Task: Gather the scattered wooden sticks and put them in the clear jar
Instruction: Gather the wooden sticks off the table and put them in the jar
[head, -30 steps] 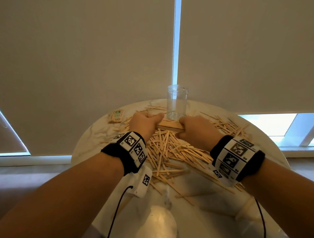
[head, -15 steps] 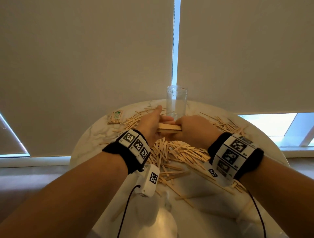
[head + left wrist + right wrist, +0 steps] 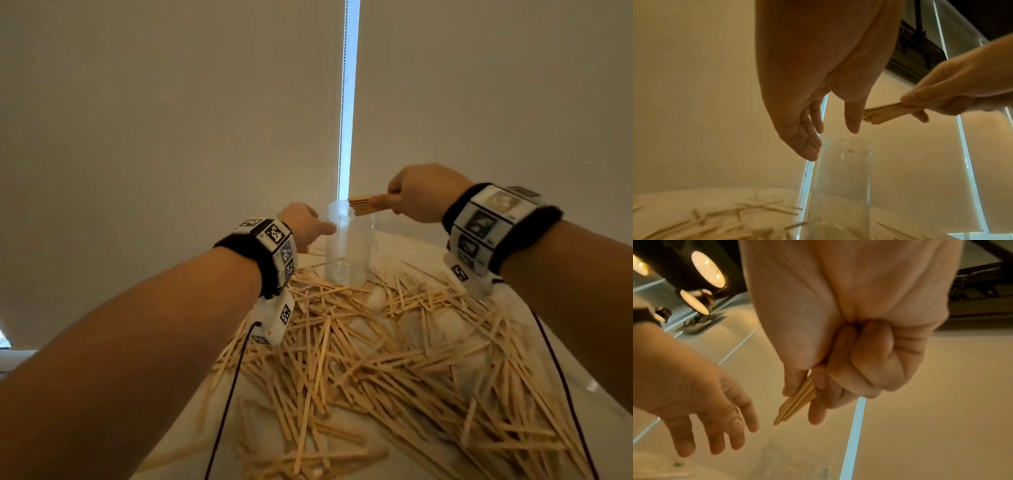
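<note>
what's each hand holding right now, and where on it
Right hand grips a bundle of sticks by one end. Left hand holds nothing, open beside the clear jar.

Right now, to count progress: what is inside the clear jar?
The clear jar looks empty through its wall. The bundle of sticks in the right hand is above its rim.

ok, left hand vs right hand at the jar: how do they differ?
The left hand is open with straight fingers and holds nothing; the right hand keeps a grip on a bundle of wooden sticks. The left reaches beside the clear jar near its rim; the right is higher, bundle tips above the mouth. Both wear marker wristbands.
</note>
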